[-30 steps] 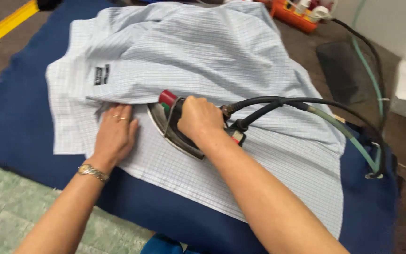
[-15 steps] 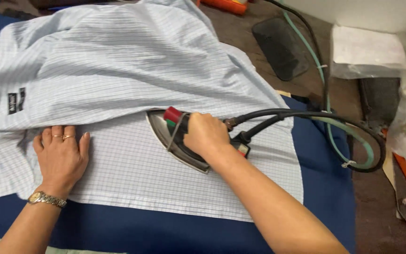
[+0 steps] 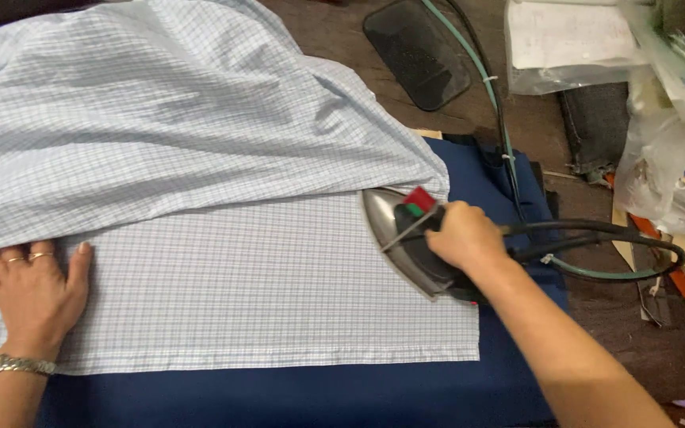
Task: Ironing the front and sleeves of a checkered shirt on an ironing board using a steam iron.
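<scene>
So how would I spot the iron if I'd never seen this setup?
Find the dark blue padded board with the checked shirt on it. At the shirt's right edge, the right hand grips the iron: a silver pointed body with a red knob, trailing black hoses.

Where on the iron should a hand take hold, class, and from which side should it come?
Grip the dark handle along the top of the iron, from the rear end where the hoses leave, as the right hand does. The pointed metal soleplate faces the checked shirt and lies flat, so only the handle looks safe.
</scene>
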